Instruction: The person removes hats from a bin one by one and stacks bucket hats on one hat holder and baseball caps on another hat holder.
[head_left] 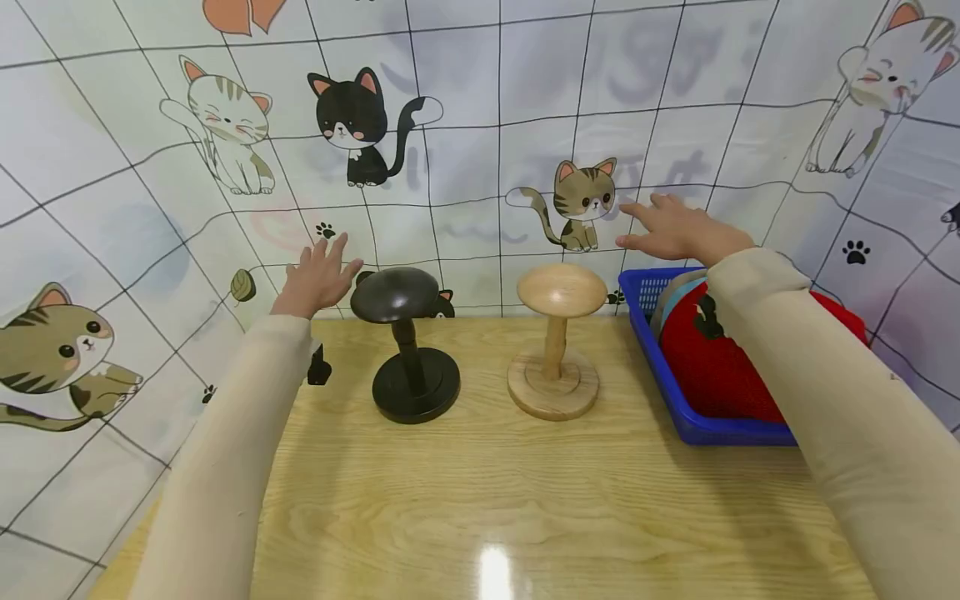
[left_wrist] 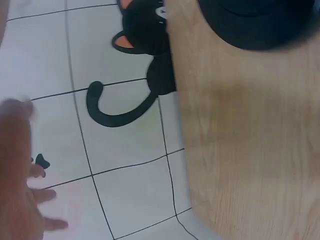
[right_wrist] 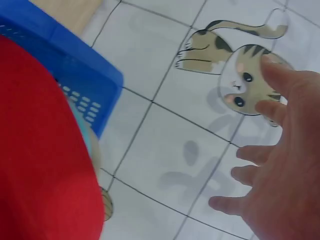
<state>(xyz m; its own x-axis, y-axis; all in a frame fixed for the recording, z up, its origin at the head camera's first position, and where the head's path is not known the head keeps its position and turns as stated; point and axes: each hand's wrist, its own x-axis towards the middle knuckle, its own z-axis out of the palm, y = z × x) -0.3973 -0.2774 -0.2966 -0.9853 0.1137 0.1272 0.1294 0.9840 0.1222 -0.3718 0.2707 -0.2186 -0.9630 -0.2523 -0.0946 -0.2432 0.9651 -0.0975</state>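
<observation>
Both hands are raised and hold nothing. My left hand (head_left: 317, 277), fingers spread, hovers just left of a black mushroom-shaped hat stand (head_left: 405, 333) without visibly gripping it. In the left wrist view the same hand (left_wrist: 20, 185) is blurred at the left edge, with the round black base (left_wrist: 260, 22) at the top. To the right, a pale wooden hat stand (head_left: 557, 342) of like shape stands upright. My right hand (head_left: 675, 229) is held with fingers apart above the blue basket (head_left: 667, 400). Inside lie a red cloth item (head_left: 712, 375) and something grey and light blue.
The wooden table (head_left: 465, 483) runs up to a white cloth backdrop (head_left: 465, 158) with a grid and cartoon cats, which also rises at both sides. A small black object (head_left: 318, 367) shows beside the left sleeve. The basket takes up the table's right back part.
</observation>
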